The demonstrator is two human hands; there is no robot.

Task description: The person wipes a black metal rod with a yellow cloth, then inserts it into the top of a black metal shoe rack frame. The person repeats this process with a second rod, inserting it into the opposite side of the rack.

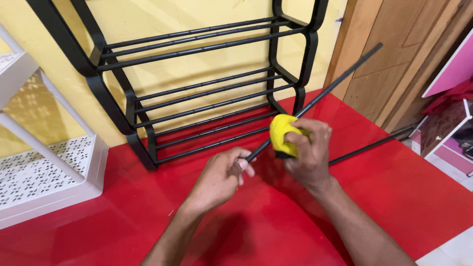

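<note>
My left hand (pixel 221 176) grips the near end of a long thin black rod (pixel 335 84), which slants up to the right toward the wooden door. My right hand (pixel 309 150) is closed on a yellow cloth (pixel 281 130) wrapped around the rod a little further along. Both hands hover above the red floor (pixel 394 197). Behind them stands a black metal rack (pixel 207 88) with several tiers of bars, against the yellow wall.
A white perforated plastic shelf unit (pixel 44 167) stands at the left. Another black rod (pixel 374 145) lies on the floor at the right. A wooden door (pixel 394 64) and a pink and white piece of furniture (pixel 451 113) are at the right.
</note>
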